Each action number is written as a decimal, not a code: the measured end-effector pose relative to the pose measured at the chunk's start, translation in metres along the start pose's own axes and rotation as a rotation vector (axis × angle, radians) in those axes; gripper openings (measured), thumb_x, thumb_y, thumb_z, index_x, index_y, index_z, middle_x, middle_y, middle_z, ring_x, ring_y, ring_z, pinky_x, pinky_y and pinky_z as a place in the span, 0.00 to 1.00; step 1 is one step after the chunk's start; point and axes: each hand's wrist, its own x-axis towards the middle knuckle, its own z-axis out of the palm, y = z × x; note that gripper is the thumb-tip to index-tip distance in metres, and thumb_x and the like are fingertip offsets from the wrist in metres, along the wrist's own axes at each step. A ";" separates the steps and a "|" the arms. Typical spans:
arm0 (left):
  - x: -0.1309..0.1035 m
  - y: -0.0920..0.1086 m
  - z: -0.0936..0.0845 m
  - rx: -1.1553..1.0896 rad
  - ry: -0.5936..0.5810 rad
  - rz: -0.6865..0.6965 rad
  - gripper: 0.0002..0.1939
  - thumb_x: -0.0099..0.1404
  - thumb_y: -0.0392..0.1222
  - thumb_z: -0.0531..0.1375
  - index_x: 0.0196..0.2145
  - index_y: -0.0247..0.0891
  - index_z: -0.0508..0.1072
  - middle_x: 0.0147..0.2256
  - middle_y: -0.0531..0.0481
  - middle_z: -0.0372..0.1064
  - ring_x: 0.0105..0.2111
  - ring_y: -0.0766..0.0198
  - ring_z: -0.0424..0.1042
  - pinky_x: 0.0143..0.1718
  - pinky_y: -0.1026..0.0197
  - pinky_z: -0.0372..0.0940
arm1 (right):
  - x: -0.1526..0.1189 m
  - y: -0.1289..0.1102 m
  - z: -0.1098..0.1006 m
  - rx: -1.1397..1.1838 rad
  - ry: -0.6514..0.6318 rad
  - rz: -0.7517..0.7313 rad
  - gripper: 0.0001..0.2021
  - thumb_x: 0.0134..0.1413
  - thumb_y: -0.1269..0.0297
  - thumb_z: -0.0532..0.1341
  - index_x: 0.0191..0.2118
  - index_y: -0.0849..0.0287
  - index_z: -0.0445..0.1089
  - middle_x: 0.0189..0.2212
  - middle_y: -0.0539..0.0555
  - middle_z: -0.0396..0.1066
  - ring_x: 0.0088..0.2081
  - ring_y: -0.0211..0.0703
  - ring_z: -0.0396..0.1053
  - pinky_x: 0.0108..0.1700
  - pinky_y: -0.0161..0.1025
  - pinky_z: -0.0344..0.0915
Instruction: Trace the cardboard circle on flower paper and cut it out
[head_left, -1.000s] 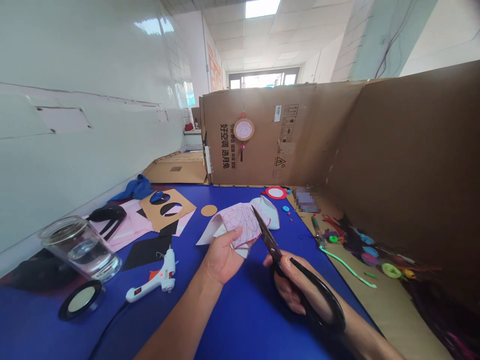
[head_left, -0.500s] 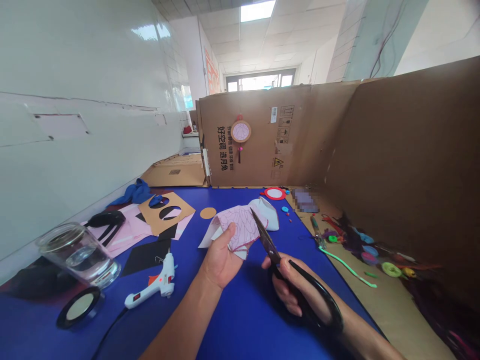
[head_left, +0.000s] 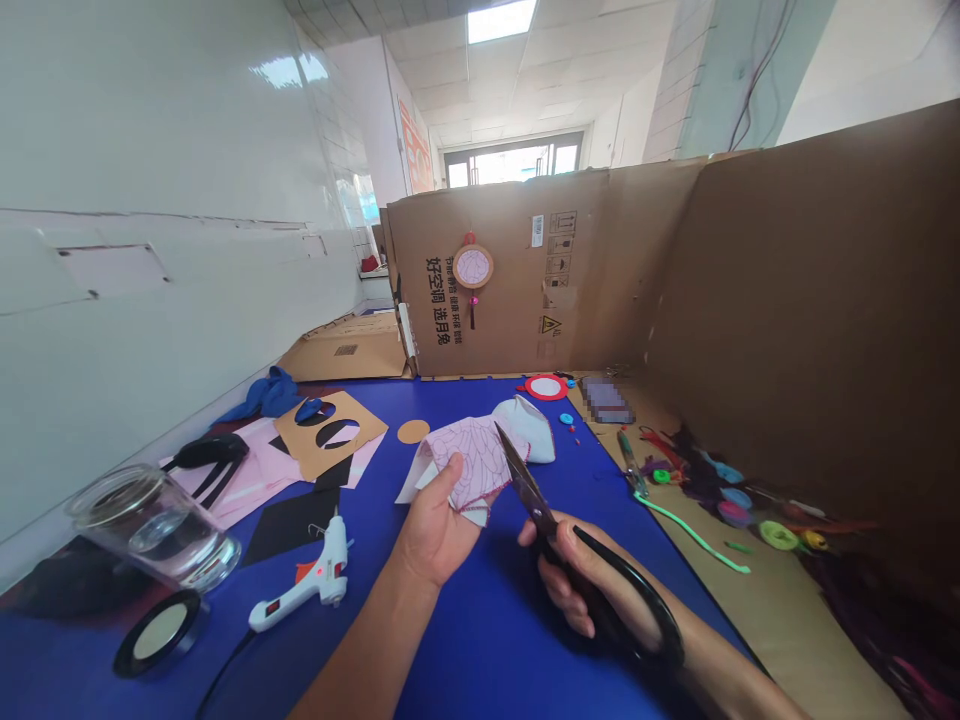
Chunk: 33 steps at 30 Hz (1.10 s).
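Observation:
My left hand pinches a piece of pink fabric with purple line drawing, its thumb lying on top. The cloth is folded over, showing a pale underside and a dark red stitched edge. My right hand grips large black-handled scissors, fingers through the handles. Their blades point up and left, with the tip over the fabric's right part; whether the blades touch or cut it I cannot tell. A tan cardboard disc lies just beyond the cloth on the blue table.
On the left are a white glue gun, a tilted-looking glass jar, a tape roll and a cardboard sheet with round holes. A red-rimmed disc and a green strip lie right. A round ornament hangs on the cardboard wall.
The view has shifted slightly, so most things sit a little further left. My hands keep hold of the fabric and the scissors, with almost the same placement between them.

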 end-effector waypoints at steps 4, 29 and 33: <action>0.000 0.000 0.000 -0.010 -0.009 -0.008 0.29 0.77 0.33 0.61 0.73 0.43 0.69 0.58 0.39 0.82 0.59 0.51 0.81 0.69 0.44 0.69 | 0.000 0.001 -0.004 -0.032 -0.010 -0.006 0.28 0.74 0.35 0.59 0.55 0.59 0.69 0.26 0.44 0.62 0.21 0.32 0.55 0.21 0.30 0.56; 0.000 0.001 0.002 -0.023 0.001 -0.025 0.27 0.78 0.33 0.58 0.72 0.42 0.70 0.55 0.39 0.84 0.58 0.51 0.82 0.70 0.44 0.68 | -0.001 -0.016 0.012 -0.075 0.061 0.055 0.34 0.64 0.29 0.66 0.51 0.59 0.70 0.23 0.41 0.57 0.20 0.30 0.46 0.18 0.28 0.49; 0.000 0.001 0.002 -0.020 -0.007 -0.023 0.27 0.79 0.33 0.58 0.71 0.43 0.70 0.53 0.41 0.85 0.55 0.53 0.84 0.69 0.45 0.69 | -0.001 -0.018 0.014 -0.070 0.067 0.058 0.33 0.63 0.29 0.67 0.49 0.59 0.70 0.23 0.41 0.57 0.20 0.29 0.47 0.17 0.27 0.50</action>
